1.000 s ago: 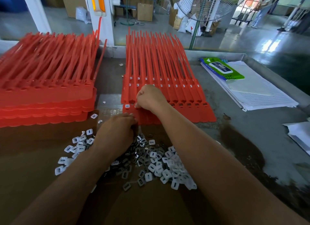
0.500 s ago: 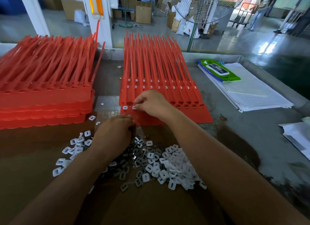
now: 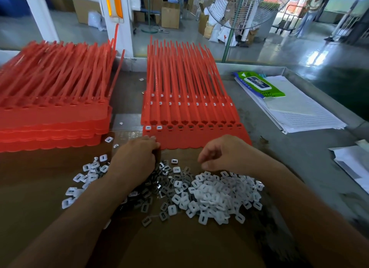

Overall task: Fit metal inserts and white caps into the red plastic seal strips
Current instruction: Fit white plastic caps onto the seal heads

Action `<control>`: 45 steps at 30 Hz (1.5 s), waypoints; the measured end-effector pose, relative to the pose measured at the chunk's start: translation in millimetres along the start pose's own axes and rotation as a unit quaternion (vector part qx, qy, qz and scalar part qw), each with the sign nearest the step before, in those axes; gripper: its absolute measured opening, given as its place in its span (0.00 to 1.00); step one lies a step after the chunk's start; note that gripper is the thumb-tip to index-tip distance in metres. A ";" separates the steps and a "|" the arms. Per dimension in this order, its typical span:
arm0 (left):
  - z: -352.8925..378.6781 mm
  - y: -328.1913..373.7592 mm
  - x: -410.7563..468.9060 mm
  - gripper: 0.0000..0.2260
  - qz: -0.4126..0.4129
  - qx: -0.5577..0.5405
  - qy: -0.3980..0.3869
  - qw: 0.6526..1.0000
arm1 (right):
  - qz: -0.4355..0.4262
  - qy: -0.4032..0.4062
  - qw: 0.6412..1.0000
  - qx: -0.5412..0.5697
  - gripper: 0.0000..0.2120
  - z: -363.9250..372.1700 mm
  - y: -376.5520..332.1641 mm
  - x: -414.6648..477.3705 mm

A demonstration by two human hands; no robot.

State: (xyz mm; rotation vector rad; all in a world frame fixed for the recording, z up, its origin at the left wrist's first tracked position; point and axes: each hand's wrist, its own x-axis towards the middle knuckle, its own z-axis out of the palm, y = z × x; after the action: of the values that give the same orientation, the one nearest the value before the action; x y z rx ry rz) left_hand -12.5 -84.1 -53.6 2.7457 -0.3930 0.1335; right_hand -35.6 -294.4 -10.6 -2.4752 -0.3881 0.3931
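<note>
Red seal strips (image 3: 191, 135) lie on the desk (image 3: 299, 157), two front sockets capped. Left hand (image 3: 135, 157) covers the metal inserts (image 3: 165, 187); its grasp cannot be determined. Right hand (image 3: 223, 153), loosely curled and apparently empty, hovers above the white caps (image 3: 217, 193). Likely step: pick-up, then filling the third socket.

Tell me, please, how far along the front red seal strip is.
Done: the two leftmost slots of the front strip hold white caps; the rows behind show caps all across. In hand: the left hand reaches into the metal inserts, the right hand hovers over the loose caps, nothing visible in it. Left: the strip's remaining slots, and seemingly the red stack on the left.
</note>
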 end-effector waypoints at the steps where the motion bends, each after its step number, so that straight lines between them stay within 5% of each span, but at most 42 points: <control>1: 0.2 0.1 0.1 0.20 -0.001 0.000 0.000 1.000 | -0.002 -0.010 1.000 0.006 0.05 1.5 0.5 -2.0; 23: 0.5 -0.2 0.0 0.19 0.010 0.004 0.008 1.000 | 0.003 0.012 1.000 0.008 0.07 6.7 -5.9 -1.2; 45: -4.0 3.2 -3.0 0.18 0.014 -0.012 0.015 1.000 | 0.022 0.162 0.987 0.009 0.06 8.0 -20.6 103.1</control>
State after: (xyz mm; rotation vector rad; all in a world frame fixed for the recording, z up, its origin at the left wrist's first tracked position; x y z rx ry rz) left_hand -16.5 -84.8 -49.2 2.7121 -0.4210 0.1751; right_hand 51.9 -237.1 -24.0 -2.4769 -0.1937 0.0078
